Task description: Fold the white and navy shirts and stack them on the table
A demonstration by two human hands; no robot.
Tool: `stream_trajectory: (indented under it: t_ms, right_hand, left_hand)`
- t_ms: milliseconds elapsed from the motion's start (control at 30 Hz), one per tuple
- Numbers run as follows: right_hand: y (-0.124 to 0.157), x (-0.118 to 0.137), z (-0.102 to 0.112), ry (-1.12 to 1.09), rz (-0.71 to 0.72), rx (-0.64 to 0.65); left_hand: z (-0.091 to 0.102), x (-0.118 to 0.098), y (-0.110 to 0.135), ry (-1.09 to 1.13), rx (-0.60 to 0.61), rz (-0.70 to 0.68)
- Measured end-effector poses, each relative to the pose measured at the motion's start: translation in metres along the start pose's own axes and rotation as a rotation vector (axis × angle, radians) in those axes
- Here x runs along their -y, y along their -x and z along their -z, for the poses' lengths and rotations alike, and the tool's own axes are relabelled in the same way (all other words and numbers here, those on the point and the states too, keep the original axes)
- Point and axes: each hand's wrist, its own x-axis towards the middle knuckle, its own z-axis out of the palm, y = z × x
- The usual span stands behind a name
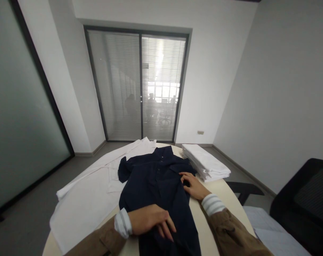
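A navy short-sleeved shirt [150, 181] lies spread front up on the round table [220, 195], its collar toward the far side and its lower part reaching the near edge. My left hand [152, 220] rests over the lower front of the shirt, fingers loosely bent and apart, with nothing visible in them. At the shirt's right side, below the sleeve, my right hand [193, 185] has thumb and fingers curled together on the cloth's edge. The fingertips' exact grip is partly lost in the dark fabric.
White garments [94, 192] lie spread on the table's left side, partly beside the navy shirt. A folded white stack [205, 161] sits at the back right. A black office chair [307, 199] stands at the right, near white sheets [273, 231]. Glass doors [140, 85] are behind.
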Motion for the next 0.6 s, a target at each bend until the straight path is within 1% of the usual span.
stream_trajectory:
  t_ms: [33, 67, 100, 133, 167, 200, 267, 300, 333, 367, 400, 467, 533, 600]
  right_hand:
    - [0.001, -0.003, 0.001, -0.019, 0.006, 0.01]
    - [0.002, -0.006, 0.002, -0.034, 0.014, 0.018]
    - [0.002, -0.008, 0.002, -0.042, 0.021, 0.025]
    - [0.002, -0.01, 0.002, -0.043, 0.023, 0.026]
    - [0.003, -0.012, 0.001, -0.037, 0.02, 0.024]
    - [0.003, -0.012, 0.0, -0.024, 0.012, 0.023]
    - [0.004, -0.012, -0.002, 0.012, -0.017, 0.026]
    - [0.005, -0.011, -0.002, 0.037, -0.034, 0.031]
    - [0.006, -0.01, -0.003, 0.063, -0.052, 0.039]
    - [0.007, -0.01, -0.002, 0.087, -0.072, 0.05]
    - [0.009, -0.01, -0.001, 0.108, -0.094, 0.063]
    - [0.013, -0.012, 0.005, 0.134, -0.134, 0.099]
    - [0.018, -0.015, 0.017, 0.138, -0.144, 0.155]
    - [0.025, -0.02, 0.03, 0.143, -0.129, 0.222]
  left_hand:
    - [0.0, -0.001, 0.001, 0.048, 0.09, 0.031]
    - [0.0, -0.001, 0.002, 0.072, 0.138, 0.062]
    - [0.003, -0.002, 0.003, 0.066, 0.131, 0.087]
    - [0.006, -0.002, 0.003, 0.034, 0.069, 0.101]
    - [0.01, -0.002, 0.004, -0.028, -0.036, 0.102]
    - [0.014, -0.001, 0.004, -0.124, -0.173, 0.087]
    - [0.023, 0.004, 0.005, -0.395, -0.437, 0.037]
    - [0.027, 0.008, 0.005, -0.532, -0.517, 0.031]
    - [0.03, 0.013, 0.006, -0.643, -0.545, 0.052]
    - [0.033, 0.018, 0.007, -0.721, -0.525, 0.1]
    - [0.035, 0.024, 0.008, -0.767, -0.479, 0.163]
    - [0.039, 0.033, 0.011, -0.804, -0.373, 0.274]
    - [0.043, 0.038, 0.013, -0.816, -0.304, 0.329]
    - [0.047, 0.039, 0.017, -0.811, -0.278, 0.352]
